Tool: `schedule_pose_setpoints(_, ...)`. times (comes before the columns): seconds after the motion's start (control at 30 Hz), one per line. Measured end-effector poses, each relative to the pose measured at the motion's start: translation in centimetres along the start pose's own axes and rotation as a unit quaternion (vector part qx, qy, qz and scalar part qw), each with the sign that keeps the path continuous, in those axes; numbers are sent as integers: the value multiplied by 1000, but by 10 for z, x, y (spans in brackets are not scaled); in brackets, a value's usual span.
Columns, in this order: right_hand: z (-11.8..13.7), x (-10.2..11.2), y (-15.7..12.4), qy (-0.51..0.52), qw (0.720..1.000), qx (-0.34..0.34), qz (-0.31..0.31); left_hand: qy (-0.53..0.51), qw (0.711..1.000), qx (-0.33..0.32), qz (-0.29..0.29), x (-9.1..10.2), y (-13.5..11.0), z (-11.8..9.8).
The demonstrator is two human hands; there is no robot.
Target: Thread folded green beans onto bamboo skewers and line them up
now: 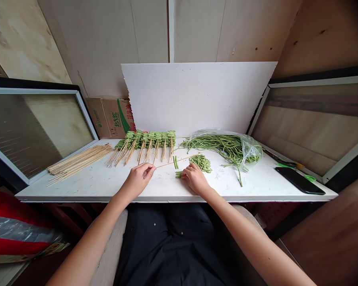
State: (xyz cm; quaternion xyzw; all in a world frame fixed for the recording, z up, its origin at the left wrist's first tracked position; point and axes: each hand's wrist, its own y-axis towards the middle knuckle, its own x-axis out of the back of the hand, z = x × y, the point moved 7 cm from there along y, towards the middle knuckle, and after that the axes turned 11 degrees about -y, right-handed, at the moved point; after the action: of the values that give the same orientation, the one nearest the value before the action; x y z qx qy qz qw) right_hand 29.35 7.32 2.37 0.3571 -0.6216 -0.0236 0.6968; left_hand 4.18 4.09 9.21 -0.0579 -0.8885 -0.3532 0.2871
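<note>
My left hand (141, 178) is closed in a pinch on the near end of a thin wooden skewer (164, 164), which points to the right and slightly away over the table. Two short green bean pieces (175, 162) sit across the skewer, seemingly threaded on it. My right hand (194, 178) rests low over the table, its bent fingers closed around a few cut bean pieces (178, 174) lying side by side; their right ends are hidden by the fingers. Just beyond that hand is a pile of cut green beans (201, 163).
Bundles of loaded bean skewers (149, 139) lie at the back left, beside loose skewers (80, 161). Long green beans (217, 145) spill from a clear plastic bag (252, 149). A black phone (300, 180) lies at right. A white board (197, 97) and a carton (110, 117) stand behind.
</note>
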Motion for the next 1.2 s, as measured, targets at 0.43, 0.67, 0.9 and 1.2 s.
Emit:
schedule_pose_setpoints(0.43, -65, 30, 2, 394, 900, -182, -45, 7, 1000, 6, -26, 10, 2, 3)
schedule_pose_setpoints(0.67, -68, 37, 0, 715, 643, -268, -62, -16, 1000, 16, -22, 10, 0, -1)
schedule_pose_setpoints(0.9, -69, 47, 3, 741, 614, -258, -86, -23, 999, 13, -25, 9, 0, 4)
schedule_pose_setpoints(1.2, -61, 51, 4, 735, 624, -255, -73, -11, 1000, -5, -25, 11, 0, -1)
